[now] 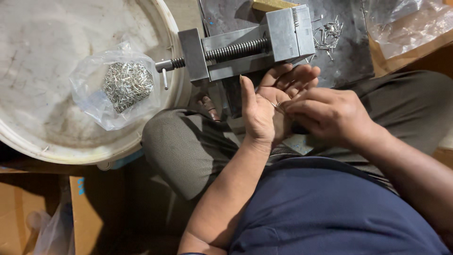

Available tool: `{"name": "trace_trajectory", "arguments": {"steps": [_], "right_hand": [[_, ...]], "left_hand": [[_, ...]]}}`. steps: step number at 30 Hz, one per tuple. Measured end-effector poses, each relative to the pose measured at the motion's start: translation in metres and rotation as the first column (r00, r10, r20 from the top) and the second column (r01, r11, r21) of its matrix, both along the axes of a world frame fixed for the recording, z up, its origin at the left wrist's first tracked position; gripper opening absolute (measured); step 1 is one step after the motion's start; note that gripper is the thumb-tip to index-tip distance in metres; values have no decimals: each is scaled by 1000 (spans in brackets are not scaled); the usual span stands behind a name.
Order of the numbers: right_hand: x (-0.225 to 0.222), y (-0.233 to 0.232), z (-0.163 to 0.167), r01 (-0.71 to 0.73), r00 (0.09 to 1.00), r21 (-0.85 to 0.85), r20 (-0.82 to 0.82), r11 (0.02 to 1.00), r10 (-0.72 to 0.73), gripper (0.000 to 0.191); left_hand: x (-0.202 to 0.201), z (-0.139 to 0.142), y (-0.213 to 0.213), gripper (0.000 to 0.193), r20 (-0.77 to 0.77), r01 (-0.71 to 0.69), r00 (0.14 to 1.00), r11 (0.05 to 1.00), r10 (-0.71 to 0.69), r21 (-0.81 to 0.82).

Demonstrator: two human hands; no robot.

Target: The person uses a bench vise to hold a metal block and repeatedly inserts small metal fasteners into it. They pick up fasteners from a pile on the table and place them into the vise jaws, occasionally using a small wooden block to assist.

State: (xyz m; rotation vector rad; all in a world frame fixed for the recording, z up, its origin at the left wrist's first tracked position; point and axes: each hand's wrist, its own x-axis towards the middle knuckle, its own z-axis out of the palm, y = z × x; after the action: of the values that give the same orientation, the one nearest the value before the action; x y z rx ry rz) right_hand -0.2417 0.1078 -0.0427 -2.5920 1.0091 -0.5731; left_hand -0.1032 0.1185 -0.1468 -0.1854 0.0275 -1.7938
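Left hand (264,111): held palm-up and spread above the lap, a few small silver metal pins (277,106) lying across it.
Right hand (330,115): fingertips pinched at those pins on the left palm.
Grey steel vise (245,47): just beyond the hands on a dark metal plate (349,56); I can't tell whether it grips anything.
Loose pins (328,33): small heap at the right of the vise, looks like the handled lot.
Clear plastic bag of pins (123,85): far left on a round white lid (37,52), still well filled.
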Motion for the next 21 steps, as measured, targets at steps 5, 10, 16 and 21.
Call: {"name": "trace_trajectory", "arguments": {"steps": [5,10,16,21], "right_hand": [[-2,-5,0,9,998,47,-69,999,-5,20],[-8,-6,-6,72,962,448,206,891,-181,14],[-17,-14,-15,8,754,921,251,390,-607,15],[-6,-24,-17,-22,714,908,306,418,-629,11]], "left_hand": [[0,-1,0,83,-46,6,999,1000,-7,-14],[3,0,-2,52,194,5,980,976,-49,217],[4,2,-1,18,319,14,944,977,-83,212],[5,4,-4,18,503,-41,864,989,-36,142]]}}
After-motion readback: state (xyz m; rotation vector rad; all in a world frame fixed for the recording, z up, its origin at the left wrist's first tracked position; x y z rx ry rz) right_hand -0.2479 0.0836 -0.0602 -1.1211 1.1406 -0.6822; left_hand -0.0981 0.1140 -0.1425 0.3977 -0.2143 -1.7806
